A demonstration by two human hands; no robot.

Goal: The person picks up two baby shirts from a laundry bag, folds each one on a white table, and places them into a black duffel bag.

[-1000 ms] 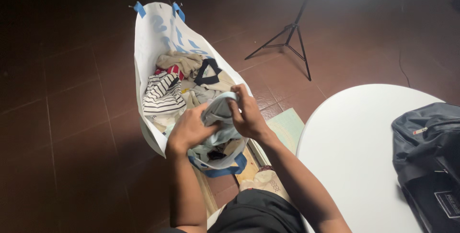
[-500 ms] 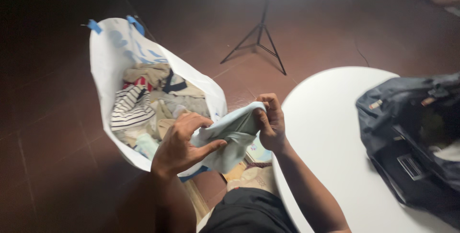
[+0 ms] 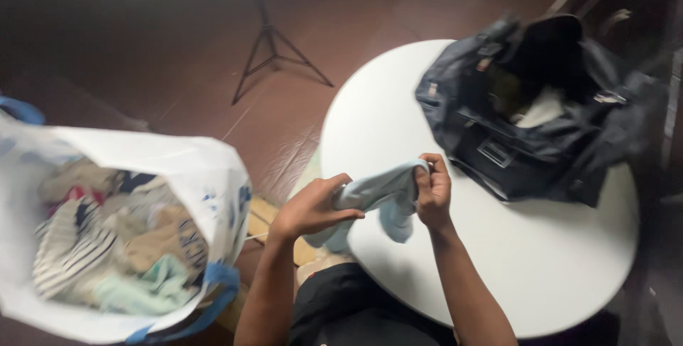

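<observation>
I have a small pale blue garment (image 3: 380,200) stretched between my 2 hands, over the near left edge of the round white worktop (image 3: 498,260). My left hand (image 3: 309,207) is curled shut around the left end of the cloth, thumb pressed across the top of it and fingers wrapped underneath. My right hand (image 3: 434,189) pinches the right end between thumb and fingertips, knuckles turned up. The middle of the garment runs nearly level between the 2 grips, and a loose flap hangs down below my right hand, in front of the worktop's edge; whether it touches the surface I cannot tell.

On the far side of the worktop, well apart from the garment, sits a dark navy bag (image 3: 533,118), open at the top, with something light showing inside. It is blurred, so I cannot make out its contents.

To my left on the dark brown tiled floor (image 3: 142,47) stands a large white sack (image 3: 206,175) with blue handles, open and full of mixed clothes: striped, beige and mint-green pieces among them. Behind it, farther back on the floor, stands a black tripod (image 3: 274,54). My dark shorts (image 3: 341,310) show at the bottom between my forearms.
</observation>
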